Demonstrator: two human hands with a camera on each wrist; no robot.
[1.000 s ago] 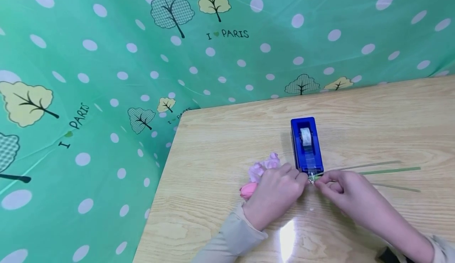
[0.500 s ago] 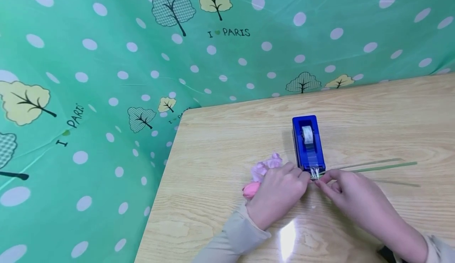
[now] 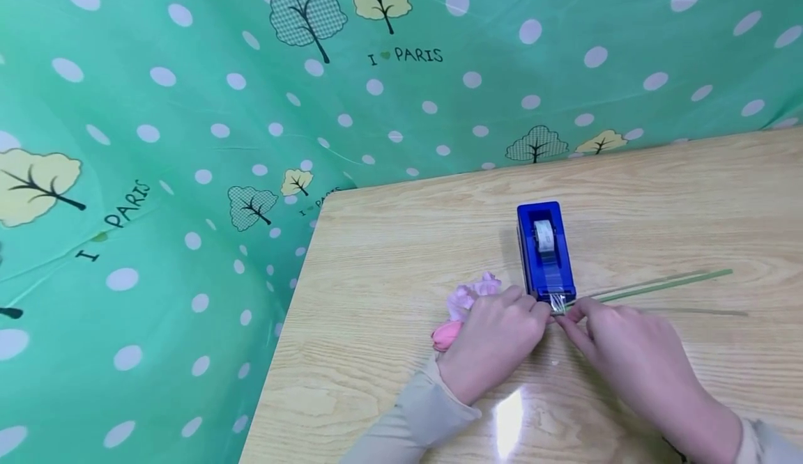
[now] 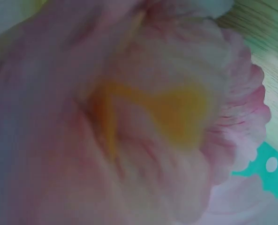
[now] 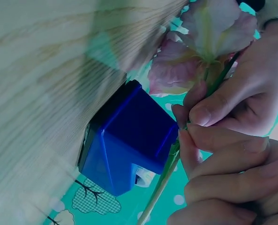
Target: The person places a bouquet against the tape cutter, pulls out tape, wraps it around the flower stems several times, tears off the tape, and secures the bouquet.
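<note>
Artificial flowers lie across the front of a blue tape dispenser (image 3: 544, 251). My left hand (image 3: 502, 335) grips their stems (image 5: 163, 185) just below the blooms. Out past that hand stick a lilac flower (image 3: 470, 295) and a pink tulip (image 3: 446, 336). A large pale pink flower (image 4: 176, 65) with a yellow center fills much of the left wrist view. My right hand (image 3: 627, 345) pinches the stems with thumb and fingertips, close beside the left. Clear tape (image 3: 557, 303) runs from the dispenser's front edge down to the stems between the hands.
The wooden table (image 3: 376, 241) carries everything. A green dotted cloth (image 3: 426, 116) hangs behind it and along its left side. Loose stem ends (image 3: 690, 280) reach out to the right beyond my right hand.
The stems' far ends have swung slightly toward the back of the table, and my right hand has turned a little with them. My left hand keeps its grip beside the dispenser.
</note>
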